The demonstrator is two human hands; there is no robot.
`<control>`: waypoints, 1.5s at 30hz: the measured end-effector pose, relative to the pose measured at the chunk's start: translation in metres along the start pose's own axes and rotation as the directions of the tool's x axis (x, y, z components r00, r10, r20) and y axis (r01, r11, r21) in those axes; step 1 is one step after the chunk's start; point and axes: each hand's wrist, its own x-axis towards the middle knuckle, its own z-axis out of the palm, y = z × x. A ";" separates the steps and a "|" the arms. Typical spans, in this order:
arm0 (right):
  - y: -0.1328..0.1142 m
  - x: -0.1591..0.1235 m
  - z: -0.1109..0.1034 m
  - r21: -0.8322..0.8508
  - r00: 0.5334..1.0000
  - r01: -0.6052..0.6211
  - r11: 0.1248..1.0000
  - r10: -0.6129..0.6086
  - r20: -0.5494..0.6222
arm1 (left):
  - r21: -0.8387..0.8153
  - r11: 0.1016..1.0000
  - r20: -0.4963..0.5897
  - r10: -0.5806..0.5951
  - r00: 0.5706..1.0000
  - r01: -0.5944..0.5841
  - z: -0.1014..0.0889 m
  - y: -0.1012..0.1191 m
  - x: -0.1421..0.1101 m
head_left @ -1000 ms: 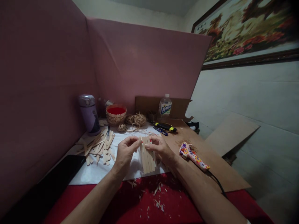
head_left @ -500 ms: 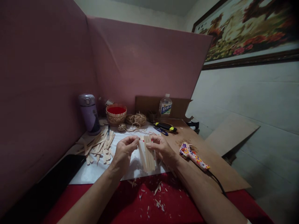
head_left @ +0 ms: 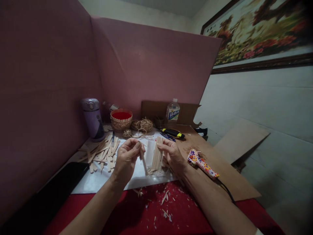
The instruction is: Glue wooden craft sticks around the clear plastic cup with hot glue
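My left hand (head_left: 128, 156) pinches one craft stick (head_left: 144, 162) near its top; the stick hangs down over the white sheet. A few centimetres to the right, my right hand (head_left: 173, 152) grips several craft sticks (head_left: 157, 156) side by side, thumb on the front. Whether those sticks are joined cannot be told. Below them lie clear plastic wrap (head_left: 160, 173) and small wood bits. A loose pile of craft sticks (head_left: 105, 152) spreads to the left of my left hand.
Behind stand a purple flask (head_left: 93, 120), a red-lined basket (head_left: 121, 119), twine (head_left: 143, 125) and a plastic bottle (head_left: 173, 112). A yellow-black cutter (head_left: 173, 133) and a flowered glue gun (head_left: 202, 164) with its cord lie right. Shavings litter the red cloth (head_left: 137, 212); a black object (head_left: 66, 176) lies left.
My hands have moved apart. The single stick in my left hand has swung away leftward from the sticks in my right hand, which have shifted slightly right and tilted.
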 end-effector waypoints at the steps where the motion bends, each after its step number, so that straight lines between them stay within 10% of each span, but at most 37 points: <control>1: -0.001 0.001 -0.001 0.008 0.999 0.011 1.000 -0.011 -0.031 | -0.018 1.000 -0.008 0.012 1.000 -0.012 0.000 0.002 0.001; 8: -0.009 0.002 -0.001 0.070 0.996 0.024 0.997 -0.018 -0.085 | 0.222 0.973 -0.314 0.133 0.940 -0.064 -0.020 -0.003 0.019; 14: -0.004 0.000 0.000 0.067 0.999 0.002 0.998 0.001 -0.047 | 0.567 0.821 -0.360 0.168 0.918 0.072 -0.031 -0.022 0.025; 21: -0.004 -0.005 0.005 0.007 0.999 0.003 1.000 -0.003 0.050 | 0.705 0.685 0.047 0.212 0.976 -0.183 -0.006 -0.020 0.006; 27: -0.003 -0.007 0.007 -0.076 0.996 0.029 0.997 -0.022 0.084 | 0.514 0.858 0.035 -0.022 0.999 0.001 -0.001 -0.020 0.000; 45: -0.005 -0.008 0.009 -0.057 0.997 -0.019 0.998 0.023 0.076 | 0.480 0.877 0.063 -0.044 0.997 0.008 -0.004 -0.019 0.000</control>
